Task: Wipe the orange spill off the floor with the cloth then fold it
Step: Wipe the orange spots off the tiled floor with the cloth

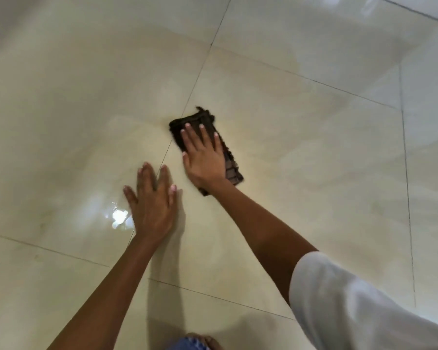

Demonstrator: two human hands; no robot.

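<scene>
A dark brown checked cloth (232, 170) lies folded into a narrow strip on the cream tiled floor (301, 152). My right hand (204, 157) presses flat on it with straight, spread fingers, covering its middle. My left hand (152, 200) rests flat on the bare tile to the left of the cloth, fingers spread, apart from it. A small wet glint (118, 215) shines on the tile just left of my left hand. No orange stain shows anywhere on the floor.
Glossy cream tiles with thin dark grout lines spread in all directions. A white edge (415, 6) shows at the far top right. My white sleeve (352, 306) fills the lower right; a bit of blue denim and a foot (195, 343) show at the bottom.
</scene>
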